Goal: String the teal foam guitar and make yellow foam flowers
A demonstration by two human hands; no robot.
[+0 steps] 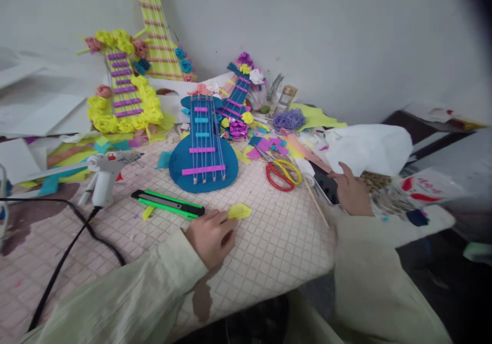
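Observation:
My left hand (pixel 213 235) rests on the table with its fingers curled, pinching the edge of a small yellow paper piece (pixel 240 211). At the right, my right hand (pixel 351 190) is over a dark phone (pixel 326 184), its index finger stretched out and apart from the thumb. A green utility knife (pixel 168 204) lies just behind my left hand. Behind that lies a blue paper guitar (pixel 203 159) with pink and light blue strips and strings. Scissors (pixel 282 174) with red and yellow handles lie between the guitar and the phone.
A white glue gun (pixel 103 180) with a black cord stands at the left. Decorated yellow instruments (pixel 126 90) lean at the back. Purple yarn (pixel 289 120), paper scraps, a glass jar (pixel 286 98) and a white bag (pixel 369 146) lie farther back. A wooden stick (pixel 317 204) is near the phone.

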